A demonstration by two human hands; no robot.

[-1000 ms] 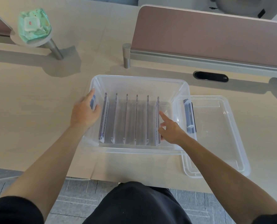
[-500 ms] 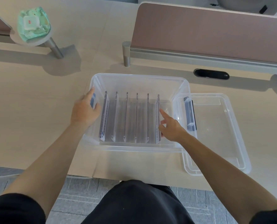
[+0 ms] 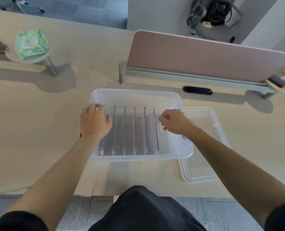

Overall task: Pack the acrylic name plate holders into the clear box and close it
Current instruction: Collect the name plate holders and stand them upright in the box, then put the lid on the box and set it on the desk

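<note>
Packing looks done: six holders counted upright in row inside clear box at desk front edge. Left hand spread over leftmost holder, grip unclear. Right hand loosely curled above right end, apparently empty. One lid off, right of box; closing remains.

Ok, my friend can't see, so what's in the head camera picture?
Two bare hands reach into a clear box on a desk, where acrylic name plate holders stand upright in a row. The box's lid lies beside it, still off.
</note>
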